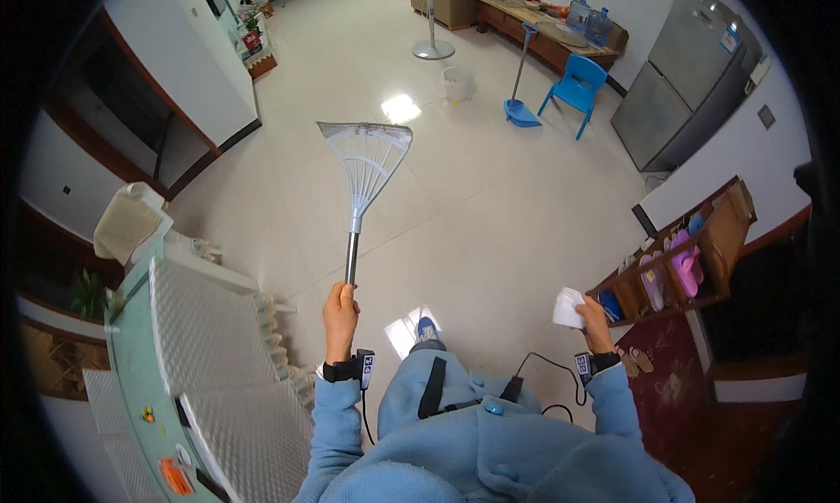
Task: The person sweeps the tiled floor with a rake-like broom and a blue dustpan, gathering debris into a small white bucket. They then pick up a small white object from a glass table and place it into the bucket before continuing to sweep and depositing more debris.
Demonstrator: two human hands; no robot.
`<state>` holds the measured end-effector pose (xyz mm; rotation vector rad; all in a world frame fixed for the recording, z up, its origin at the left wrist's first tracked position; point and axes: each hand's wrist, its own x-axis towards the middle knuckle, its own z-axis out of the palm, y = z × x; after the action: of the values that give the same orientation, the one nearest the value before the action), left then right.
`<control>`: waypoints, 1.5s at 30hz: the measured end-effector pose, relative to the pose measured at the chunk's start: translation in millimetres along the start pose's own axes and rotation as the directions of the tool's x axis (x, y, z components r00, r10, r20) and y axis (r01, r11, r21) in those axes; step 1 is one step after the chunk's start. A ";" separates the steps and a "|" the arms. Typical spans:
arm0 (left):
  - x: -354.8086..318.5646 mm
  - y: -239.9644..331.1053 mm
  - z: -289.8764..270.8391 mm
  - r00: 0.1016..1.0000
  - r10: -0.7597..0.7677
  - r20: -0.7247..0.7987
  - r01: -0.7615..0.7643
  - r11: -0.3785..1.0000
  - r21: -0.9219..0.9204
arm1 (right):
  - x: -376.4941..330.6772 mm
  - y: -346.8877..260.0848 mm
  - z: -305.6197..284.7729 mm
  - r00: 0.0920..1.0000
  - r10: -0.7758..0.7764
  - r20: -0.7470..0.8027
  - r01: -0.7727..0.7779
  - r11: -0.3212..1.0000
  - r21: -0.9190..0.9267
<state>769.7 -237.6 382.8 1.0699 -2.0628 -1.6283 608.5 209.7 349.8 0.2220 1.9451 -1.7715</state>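
My left hand (339, 319) is wrapped round the metal handle of a fan-shaped floor sweeper (366, 172), held out in front of me. Its pale blue plastic ribs spread to a wide, greyish far edge. Off to the right, my right hand (598, 324) grips a small white folded wad (568, 308), which looks like tissue or cloth. Wristbands with small devices and cables sit on both wrists.
Ahead stand a whitish bucket (457, 85), a blue dustpan (522, 113), a blue chair (576, 92) and a fan base (433, 49). A shoe rack (661, 280) is close on my right, with a fridge (678, 83) beyond. Covered chairs (210, 328) and a green table (131, 354) line my left.
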 end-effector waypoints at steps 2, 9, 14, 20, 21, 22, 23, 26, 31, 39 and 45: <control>56.5 19.0 16.0 0.998 0.023 0.063 -0.020 0.998 -0.055 | 28.1 -18.4 0.2 0.992 0.035 -0.121 -0.024 0.996 0.086; 232.5 77.8 75.9 0.957 0.026 0.290 -0.016 0.999 -0.039 | 124.6 -59.8 6.8 0.966 0.107 -0.237 -0.088 0.992 0.088; 362.2 100.1 142.5 0.937 0.107 0.333 -0.097 0.994 -0.047 | 254.6 -98.5 8.1 0.953 0.143 -0.267 -0.112 0.986 0.126; 505.2 161.9 198.3 0.926 0.128 0.355 -0.143 0.990 0.016 | 469.8 -198.3 48.7 0.989 -0.010 -0.149 0.019 0.998 0.060; 523.7 171.3 203.2 0.929 0.149 0.338 -0.166 0.986 0.019 | 498.9 -219.9 61.2 0.994 -0.019 -0.112 0.024 0.999 0.045; 543.0 179.2 207.7 0.934 0.139 0.328 -0.152 0.988 0.016 | 526.7 -241.0 73.8 0.995 -0.065 -0.076 0.062 0.997 -0.045; 561.4 185.2 212.2 0.943 0.118 0.311 -0.139 0.989 0.048 | 553.2 -262.3 86.1 0.996 -0.076 -0.049 0.071 0.992 -0.106; 626.8 198.0 224.5 0.943 0.162 0.290 -0.200 0.974 0.105 | 621.9 -313.7 117.0 0.979 -0.203 -0.019 0.200 0.973 -0.115; 739.1 198.6 231.5 0.907 0.136 0.398 -0.192 0.976 0.103 | 690.4 -332.9 143.1 0.976 -0.161 -0.149 0.138 0.978 -0.154; 935.2 221.6 280.3 0.888 0.072 0.454 -0.197 0.952 0.235 | 736.6 -339.7 158.5 0.901 0.033 -0.432 -0.036 0.999 0.002; 1034.4 222.4 316.1 0.824 0.126 0.552 -0.370 0.858 0.356 | 794.0 -380.7 181.9 0.873 0.149 -0.465 -0.163 0.987 0.010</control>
<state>-213.2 -730.0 278.9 0.4380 -2.8959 -1.4335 -199.1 -184.2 316.6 0.8403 2.1963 -1.6890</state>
